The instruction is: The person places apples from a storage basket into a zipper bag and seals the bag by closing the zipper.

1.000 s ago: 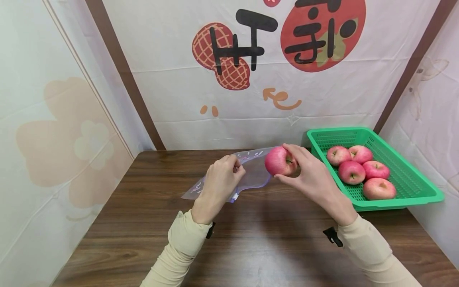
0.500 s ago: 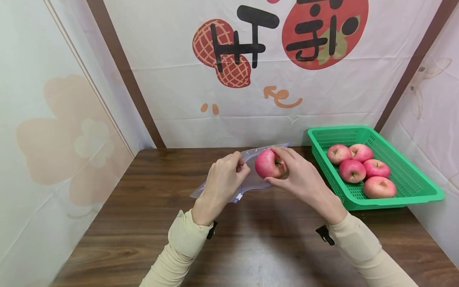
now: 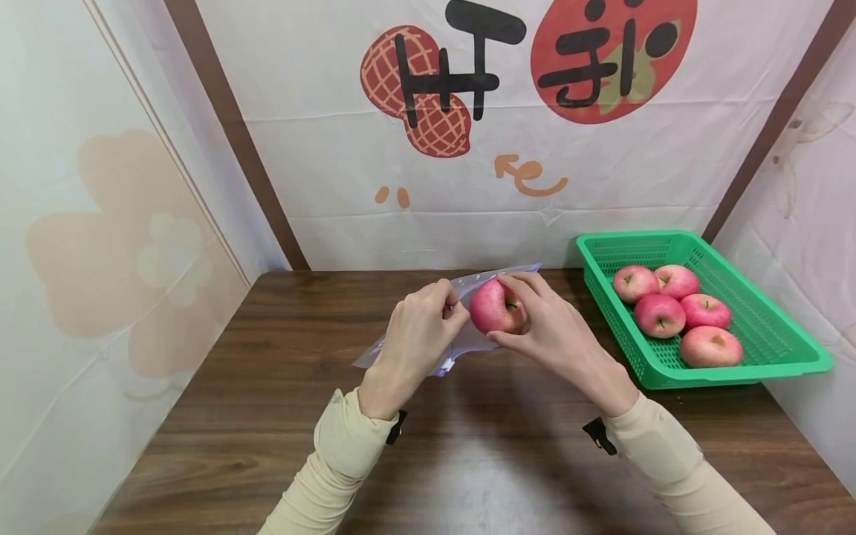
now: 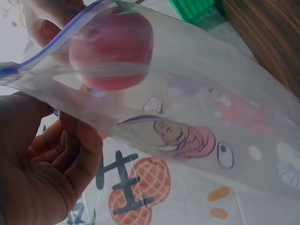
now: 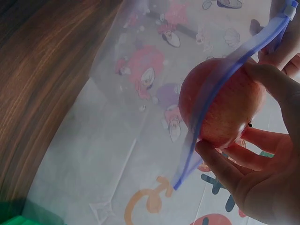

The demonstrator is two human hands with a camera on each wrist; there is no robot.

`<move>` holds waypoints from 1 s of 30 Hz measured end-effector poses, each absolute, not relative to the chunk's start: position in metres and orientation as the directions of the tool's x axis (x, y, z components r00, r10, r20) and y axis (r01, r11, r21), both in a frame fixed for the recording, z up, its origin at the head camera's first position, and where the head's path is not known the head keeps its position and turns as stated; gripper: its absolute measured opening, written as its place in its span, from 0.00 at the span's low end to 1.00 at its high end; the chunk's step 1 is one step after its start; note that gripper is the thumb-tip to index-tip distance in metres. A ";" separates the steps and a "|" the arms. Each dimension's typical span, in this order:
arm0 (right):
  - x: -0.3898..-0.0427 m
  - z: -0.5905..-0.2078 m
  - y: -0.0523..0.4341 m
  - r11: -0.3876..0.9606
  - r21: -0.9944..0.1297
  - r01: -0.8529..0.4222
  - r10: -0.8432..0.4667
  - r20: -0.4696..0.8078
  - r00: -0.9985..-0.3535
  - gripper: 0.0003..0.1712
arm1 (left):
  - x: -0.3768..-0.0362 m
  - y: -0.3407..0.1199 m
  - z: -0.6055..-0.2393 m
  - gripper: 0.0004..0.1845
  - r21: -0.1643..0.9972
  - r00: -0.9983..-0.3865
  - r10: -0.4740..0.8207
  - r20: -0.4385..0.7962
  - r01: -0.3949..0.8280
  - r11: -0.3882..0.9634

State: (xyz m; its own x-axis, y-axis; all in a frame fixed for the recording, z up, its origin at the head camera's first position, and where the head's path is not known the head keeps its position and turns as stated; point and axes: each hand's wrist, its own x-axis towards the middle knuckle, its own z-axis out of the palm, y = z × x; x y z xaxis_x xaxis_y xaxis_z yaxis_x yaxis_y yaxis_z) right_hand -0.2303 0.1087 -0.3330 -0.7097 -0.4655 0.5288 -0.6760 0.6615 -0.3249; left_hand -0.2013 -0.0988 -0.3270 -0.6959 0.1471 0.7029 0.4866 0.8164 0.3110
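My right hand (image 3: 558, 327) grips a red apple (image 3: 493, 308) between thumb and fingers. The apple (image 5: 220, 103) is partly inside the mouth of a clear zip bag (image 5: 140, 70) with a purple zip edge and printed cartoon figures. With thumb and curled fingers, my left hand (image 3: 417, 331) pinches the bag's rim near the white slider (image 3: 446, 366). In the left wrist view the apple (image 4: 112, 51) shows through the bag's film, and the left hand (image 4: 51, 159) sits below the rim. Both hands hold the bag and apple above the table.
A green plastic basket (image 3: 782, 327) with several apples (image 3: 660, 316) stands on the right of the brown wooden table (image 3: 267, 431). Behind the table hangs a white printed cloth (image 3: 321, 163), and more cloth closes off both sides.
My right hand has moved left with the apple, from beside the bag's opening to partly inside it. The left hand has stayed nearly still on the rim.
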 end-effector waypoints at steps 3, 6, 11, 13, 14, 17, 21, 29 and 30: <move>-0.231 -0.333 0.106 0.637 -0.333 -0.695 -0.465 0.552 -0.692 0.42 | -0.202 -0.098 -0.325 0.08 0.312 -0.690 0.142 0.710 0.489 0.814; -0.234 -0.333 0.103 0.605 -0.334 -0.723 -0.453 0.603 -0.657 0.35 | -0.203 -0.098 -0.323 0.07 0.318 -0.688 0.134 0.714 0.489 0.812; -0.233 -0.334 0.104 0.570 -0.326 -0.754 -0.449 0.645 -0.618 0.26 | -0.206 -0.100 -0.324 0.06 0.338 -0.700 0.117 0.704 0.475 0.812; -0.232 -0.335 0.107 0.569 -0.311 -0.761 -0.456 0.651 -0.607 0.25 | -0.208 -0.102 -0.324 0.06 0.345 -0.698 0.108 0.708 0.475 0.810; -0.232 -0.335 0.109 0.573 -0.299 -0.763 -0.460 0.653 -0.601 0.24 | -0.209 -0.103 -0.323 0.06 0.349 -0.696 0.104 0.710 0.476 0.807; -0.232 -0.333 0.118 0.574 -0.277 -0.771 -0.460 0.669 -0.583 0.23 | -0.211 -0.106 -0.321 0.06 0.346 -0.677 0.092 0.730 0.483 0.805; -0.233 -0.331 0.136 0.596 -0.273 -0.755 -0.450 0.665 -0.596 0.23 | -0.212 -0.109 -0.319 0.06 0.354 -0.671 0.073 0.738 0.476 0.805; -0.237 -0.329 0.174 0.658 -0.300 -0.690 -0.395 0.643 -0.656 0.24 | -0.209 -0.109 -0.320 0.05 0.379 -0.701 0.067 0.710 0.461 0.803; -0.237 -0.329 0.178 0.670 -0.302 -0.678 -0.388 0.637 -0.666 0.24 | -0.209 -0.110 -0.320 0.05 0.381 -0.703 0.066 0.708 0.459 0.803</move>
State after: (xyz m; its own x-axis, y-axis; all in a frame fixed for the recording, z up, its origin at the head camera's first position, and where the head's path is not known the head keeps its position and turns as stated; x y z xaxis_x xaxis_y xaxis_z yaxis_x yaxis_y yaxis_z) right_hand -0.2366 0.1785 -0.3295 -0.6665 -0.3881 0.6366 -0.6782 0.6701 -0.3015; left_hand -0.2090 -0.1095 -0.3201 -0.7033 0.0663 0.7078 0.4588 0.8029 0.3806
